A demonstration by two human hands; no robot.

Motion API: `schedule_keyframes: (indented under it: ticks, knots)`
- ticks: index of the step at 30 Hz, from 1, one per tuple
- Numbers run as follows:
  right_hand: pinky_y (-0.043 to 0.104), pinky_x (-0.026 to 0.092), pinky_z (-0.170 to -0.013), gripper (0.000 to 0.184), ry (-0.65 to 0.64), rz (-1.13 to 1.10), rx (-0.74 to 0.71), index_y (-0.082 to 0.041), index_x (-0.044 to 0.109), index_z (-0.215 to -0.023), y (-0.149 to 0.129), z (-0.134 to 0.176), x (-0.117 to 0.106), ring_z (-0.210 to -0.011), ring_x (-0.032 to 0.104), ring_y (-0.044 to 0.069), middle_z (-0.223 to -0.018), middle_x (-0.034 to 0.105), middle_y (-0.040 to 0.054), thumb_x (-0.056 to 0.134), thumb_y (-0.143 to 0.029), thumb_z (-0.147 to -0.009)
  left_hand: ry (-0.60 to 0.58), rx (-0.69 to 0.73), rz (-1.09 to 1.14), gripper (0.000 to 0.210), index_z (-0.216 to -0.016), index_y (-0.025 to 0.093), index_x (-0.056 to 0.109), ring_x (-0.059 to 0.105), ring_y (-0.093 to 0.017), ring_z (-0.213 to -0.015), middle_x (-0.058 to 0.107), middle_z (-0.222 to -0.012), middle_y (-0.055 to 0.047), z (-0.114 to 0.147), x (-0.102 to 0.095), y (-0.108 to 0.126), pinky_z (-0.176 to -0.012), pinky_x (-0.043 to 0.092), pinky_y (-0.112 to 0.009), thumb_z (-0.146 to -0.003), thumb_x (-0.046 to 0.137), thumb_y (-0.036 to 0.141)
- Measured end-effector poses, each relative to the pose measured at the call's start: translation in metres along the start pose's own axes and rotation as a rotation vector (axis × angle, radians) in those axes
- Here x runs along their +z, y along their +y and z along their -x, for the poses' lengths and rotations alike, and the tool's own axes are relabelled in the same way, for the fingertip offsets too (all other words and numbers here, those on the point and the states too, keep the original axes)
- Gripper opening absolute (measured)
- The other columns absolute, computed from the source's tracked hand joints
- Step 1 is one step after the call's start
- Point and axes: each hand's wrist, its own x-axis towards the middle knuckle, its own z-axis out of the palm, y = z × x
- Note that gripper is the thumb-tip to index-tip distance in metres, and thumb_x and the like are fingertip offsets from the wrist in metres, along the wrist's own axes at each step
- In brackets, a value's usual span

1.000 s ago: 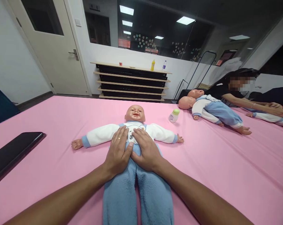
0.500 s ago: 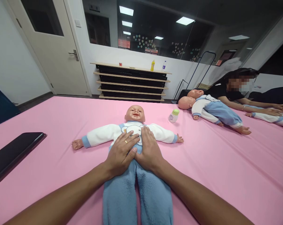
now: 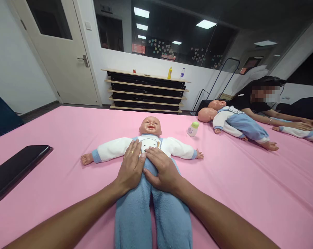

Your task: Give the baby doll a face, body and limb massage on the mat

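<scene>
A baby doll (image 3: pixel 152 200) in a white and blue fleece outfit lies on its back, head away from me and arms spread. My left hand (image 3: pixel 132 166), with a ring on one finger, rests flat along the left of its belly and chest, fingers pointing toward the head. Across the right of the belly lies my right hand (image 3: pixel 163 169), its fingers stretched and slanting to the left, near the left thumb. Neither hand grips anything. Part of the bear face on the doll's chest shows above my fingers.
A pink-covered table (image 3: pixel 237 180) carries a black phone (image 3: pixel 18 169) at left and a small white bottle with green cap (image 3: pixel 193 129) beyond the doll. More dolls (image 3: pixel 237 119) lie at right, where another person (image 3: pixel 257 97) handles one. Stacked boards (image 3: pixel 146 91) stand behind.
My left hand has turned to point straight up the doll's left side. My right hand's fingers have swung left and lower across the belly, uncovering more of the bear face.
</scene>
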Motion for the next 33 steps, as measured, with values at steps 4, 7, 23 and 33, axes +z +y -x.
schedule_keyframes:
  ticks: [4,7,23,33]
  knots:
    - [0.047,0.027,-0.115,0.057,-0.031,0.019,0.105,-0.012,0.050,-0.132,0.002,-0.005,0.001,-0.133,0.038,0.026,-0.140,0.047,0.0144,0.058,-0.031,-0.079,0.040,0.089,-0.051,0.054,-0.148,0.015,0.023,0.008,-0.022,-0.145,0.018,-0.156,-0.009,0.002,-0.003,0.005,-0.118,0.014,-0.050,-0.098,0.028,0.033]
    - [0.047,0.025,-0.116,0.062,-0.058,0.041,0.168,-0.013,0.045,-0.136,0.004,-0.007,0.001,-0.137,0.033,0.026,-0.145,0.040,0.0137,0.057,-0.035,-0.080,0.045,0.172,-0.060,0.054,-0.148,0.015,0.023,0.009,-0.022,-0.145,0.019,-0.156,-0.009,0.004,-0.007,0.009,-0.118,0.015,-0.051,-0.097,0.030,0.031]
    - [0.047,0.027,-0.116,0.057,0.058,0.083,0.063,-0.007,0.044,-0.134,0.000,0.000,0.002,-0.137,0.033,0.026,-0.141,0.045,0.0162,0.053,-0.030,-0.083,-0.103,0.136,0.047,0.045,-0.138,0.022,0.044,0.024,-0.018,-0.141,0.039,-0.148,-0.002,-0.002,-0.009,0.007,-0.118,0.019,-0.047,-0.098,0.026,0.032]
    - [0.048,0.027,-0.115,0.059,-0.063,0.024,0.071,-0.014,0.048,-0.133,0.003,-0.005,0.000,-0.133,0.039,0.026,-0.139,0.047,0.0129,0.059,-0.033,-0.079,0.028,0.017,0.008,0.054,-0.147,0.013,0.027,0.014,-0.021,-0.144,0.023,-0.155,-0.010,0.001,-0.001,0.001,-0.119,0.015,-0.047,-0.098,0.029,0.036]
